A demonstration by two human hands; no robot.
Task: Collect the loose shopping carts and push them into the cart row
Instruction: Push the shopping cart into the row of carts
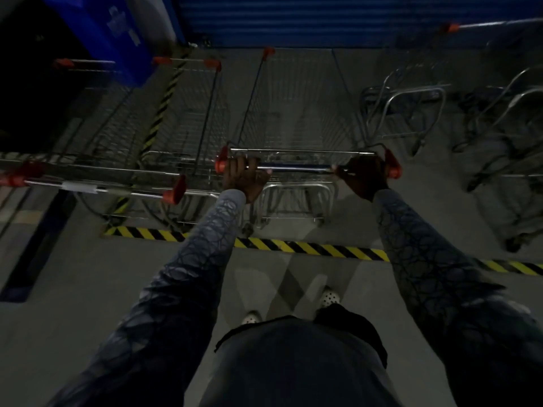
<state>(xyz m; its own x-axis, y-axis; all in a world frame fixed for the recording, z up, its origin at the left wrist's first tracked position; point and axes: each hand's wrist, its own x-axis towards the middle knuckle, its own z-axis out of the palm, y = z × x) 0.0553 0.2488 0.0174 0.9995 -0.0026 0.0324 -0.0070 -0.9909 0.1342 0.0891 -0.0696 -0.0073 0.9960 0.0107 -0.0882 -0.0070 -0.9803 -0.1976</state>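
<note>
A wire shopping cart (296,113) with red corner caps stands straight ahead of me, its nose toward the blue shutter wall. My left hand (244,177) grips the left end of its handle bar (299,167). My right hand (363,176) grips the right end of the same bar. The cart's rear wheels sit just beyond a yellow-and-black floor stripe (317,249). To its left, a second cart (188,113) is parked alongside, and a nearer cart handle (97,188) with red caps crosses the left side.
A blue sign board (111,33) leans at the upper left. More carts (411,113) with bare chrome frames stand to the right, another (514,157) at the far right. The blue shutter wall (323,19) closes the bay ahead. Grey floor lies around my feet.
</note>
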